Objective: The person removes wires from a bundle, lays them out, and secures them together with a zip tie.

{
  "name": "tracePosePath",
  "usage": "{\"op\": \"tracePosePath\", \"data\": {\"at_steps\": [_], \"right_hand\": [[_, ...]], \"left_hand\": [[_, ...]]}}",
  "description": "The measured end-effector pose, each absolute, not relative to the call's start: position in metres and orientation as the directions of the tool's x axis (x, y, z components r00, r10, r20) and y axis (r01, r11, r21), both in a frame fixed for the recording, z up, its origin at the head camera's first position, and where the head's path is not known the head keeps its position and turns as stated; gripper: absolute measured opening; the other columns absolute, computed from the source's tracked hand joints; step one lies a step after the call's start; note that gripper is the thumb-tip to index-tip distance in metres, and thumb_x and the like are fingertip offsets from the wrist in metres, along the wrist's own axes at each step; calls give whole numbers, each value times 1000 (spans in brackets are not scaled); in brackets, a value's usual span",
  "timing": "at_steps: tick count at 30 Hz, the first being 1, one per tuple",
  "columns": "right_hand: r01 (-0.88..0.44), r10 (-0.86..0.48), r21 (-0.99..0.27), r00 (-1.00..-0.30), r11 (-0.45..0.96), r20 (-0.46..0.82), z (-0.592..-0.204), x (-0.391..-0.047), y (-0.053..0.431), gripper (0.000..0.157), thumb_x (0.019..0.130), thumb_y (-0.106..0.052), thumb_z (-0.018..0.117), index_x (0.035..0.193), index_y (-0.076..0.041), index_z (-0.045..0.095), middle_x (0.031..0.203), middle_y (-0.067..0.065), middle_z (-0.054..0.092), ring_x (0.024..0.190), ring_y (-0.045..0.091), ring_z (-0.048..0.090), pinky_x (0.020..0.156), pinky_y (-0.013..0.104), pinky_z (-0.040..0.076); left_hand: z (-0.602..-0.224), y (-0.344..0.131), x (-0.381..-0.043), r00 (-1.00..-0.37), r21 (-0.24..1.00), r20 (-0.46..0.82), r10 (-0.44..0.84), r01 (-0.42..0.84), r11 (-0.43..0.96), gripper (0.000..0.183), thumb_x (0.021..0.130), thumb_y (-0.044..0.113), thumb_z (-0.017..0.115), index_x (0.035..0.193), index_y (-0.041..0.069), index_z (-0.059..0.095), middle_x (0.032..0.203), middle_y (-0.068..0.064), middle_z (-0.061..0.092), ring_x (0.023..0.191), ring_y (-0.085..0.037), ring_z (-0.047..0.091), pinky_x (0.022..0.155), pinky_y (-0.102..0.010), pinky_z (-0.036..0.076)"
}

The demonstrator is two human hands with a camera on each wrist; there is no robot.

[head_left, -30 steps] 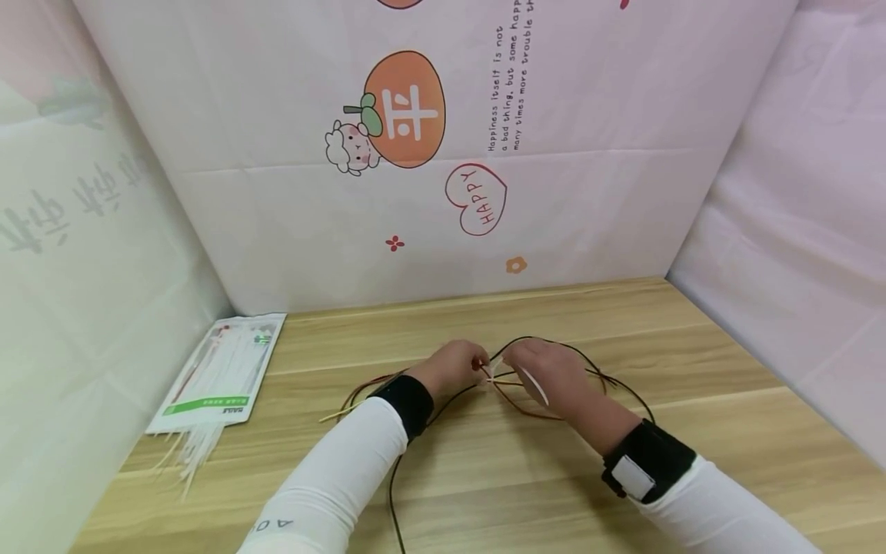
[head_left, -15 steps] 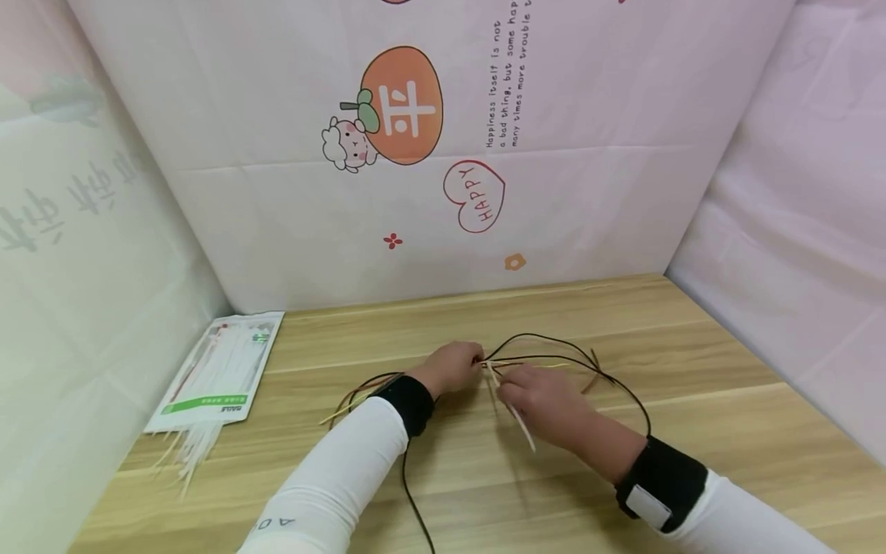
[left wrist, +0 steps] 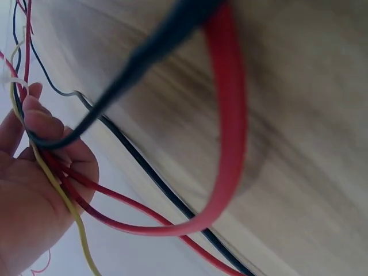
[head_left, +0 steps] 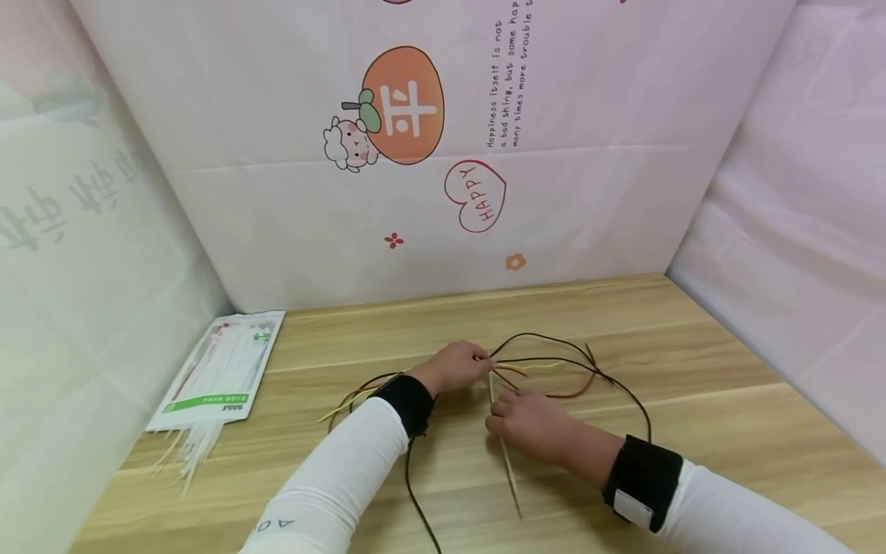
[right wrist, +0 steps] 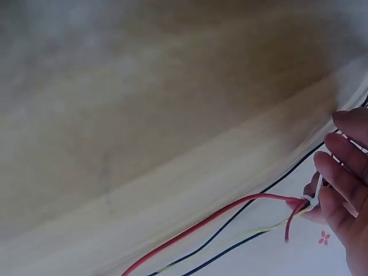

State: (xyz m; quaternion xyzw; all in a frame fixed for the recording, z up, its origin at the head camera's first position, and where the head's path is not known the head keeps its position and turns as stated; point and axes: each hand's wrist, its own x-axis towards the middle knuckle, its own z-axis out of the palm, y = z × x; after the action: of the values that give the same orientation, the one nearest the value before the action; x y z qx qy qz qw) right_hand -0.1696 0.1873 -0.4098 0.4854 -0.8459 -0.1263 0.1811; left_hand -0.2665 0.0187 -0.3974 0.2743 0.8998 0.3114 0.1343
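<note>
My left hand (head_left: 455, 365) grips a bundle of red, black and yellow wires (left wrist: 40, 150) near the middle of the table. A white cable tie (head_left: 511, 477) loops round the bundle just past those fingertips; its head shows in the right wrist view beside the loose wire ends. With my right hand (head_left: 531, 425), nearer the front, I pinch the tie's tail, which runs down and forward past the fingers. In the right wrist view the fingers partly hide the tie. Red wire ends (right wrist: 213, 227) and black loops fan out to the right of the bundle.
At the left of the wooden table (head_left: 332, 492) lies a white and green packet (head_left: 214, 369), with several white cable ties (head_left: 197, 452) sticking out. A black wire (head_left: 418, 504) trails toward the front edge. Printed white cloth (head_left: 588, 215) hangs behind and at both sides.
My right hand has moved from beside the bundle toward the front, drawing the tie's tail straight. My left hand stays on the bundle. The wire ends on the right have shifted slightly.
</note>
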Motion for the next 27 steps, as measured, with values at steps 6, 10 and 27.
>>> {"op": "tracePosePath", "data": {"at_steps": [6, 10, 27], "right_hand": [[-769, -813, 262, -545, 582, 205, -402, -180, 187, 9, 82, -6, 70, 83, -14, 65, 79, -3, 61, 70, 13, 58, 56, 25, 45], [-629, -623, 74, -734, 774, 269, -387, -199, 186, 13, 85, -5, 69, 97, -10, 70, 91, 3, 66, 80, 19, 65, 60, 28, 51], [-615, -619, -230, -783, 754, 65, -391, -248, 188, 16, 94, -2, 56, 92, -7, 72, 88, 4, 70, 74, 12, 61, 68, 29, 49]], "left_hand": [[-399, 18, -266, -828, 626, -35, 559, 418, 659, 28, 99, 28, 55, 111, 8, 71, 110, -5, 68, 102, -18, 61, 86, -31, 48], [-399, 18, -265, -820, 595, 14, 573, 467, 654, 22, 98, 22, 59, 106, 7, 73, 103, -5, 70, 94, -17, 63, 80, -28, 49], [-401, 17, -259, -811, 456, 84, 579, 547, 702, 21, 95, 24, 62, 106, 11, 75, 102, -1, 72, 94, -13, 65, 80, -25, 50]]}}
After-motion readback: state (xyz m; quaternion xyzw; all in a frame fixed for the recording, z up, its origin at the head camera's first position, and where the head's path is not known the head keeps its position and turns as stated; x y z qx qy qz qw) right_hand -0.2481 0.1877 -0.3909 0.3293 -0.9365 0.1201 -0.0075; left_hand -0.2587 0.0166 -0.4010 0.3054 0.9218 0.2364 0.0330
